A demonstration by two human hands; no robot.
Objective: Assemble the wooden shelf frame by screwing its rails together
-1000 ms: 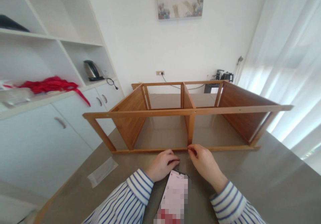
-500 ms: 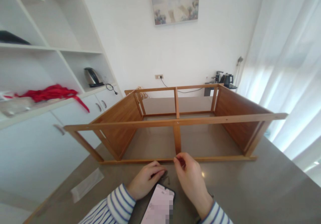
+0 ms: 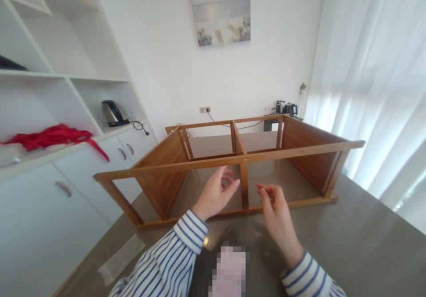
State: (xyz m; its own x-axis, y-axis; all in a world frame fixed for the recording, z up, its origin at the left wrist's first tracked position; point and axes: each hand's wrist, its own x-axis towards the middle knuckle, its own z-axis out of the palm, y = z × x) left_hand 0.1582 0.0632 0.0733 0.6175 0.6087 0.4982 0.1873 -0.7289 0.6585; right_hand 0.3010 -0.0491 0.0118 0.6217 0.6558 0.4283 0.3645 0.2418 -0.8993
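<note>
A brown wooden shelf frame (image 3: pixel 199 166) lies on its side on the grey table, with a middle upright (image 3: pixel 244 185) between its front rails. My left hand (image 3: pixel 216 193) is raised just left of that upright, fingers apart and curved, with nothing seen in it. To the right of the upright, my right hand (image 3: pixel 274 204) is closed in a pinch; whatever is between its fingertips is too small to make out. Some small dark metal pieces (image 3: pixel 228 235) lie on the table, just above a phone (image 3: pixel 229 268) whose screen is blurred out.
A clear plastic bag (image 3: pixel 121 259) lies on the table (image 3: pixel 359 239) at left. White cabinets (image 3: pixel 83 177) stand along the left, holding a kettle (image 3: pixel 113 113) and red cloth (image 3: pixel 49 137). White curtains (image 3: pixel 359 88) hang at right.
Both hands have risen from the tabletop near the phone to the shelf frame's middle upright. My left hand has opened and moved up; my right has shifted up and right, still pinched.
</note>
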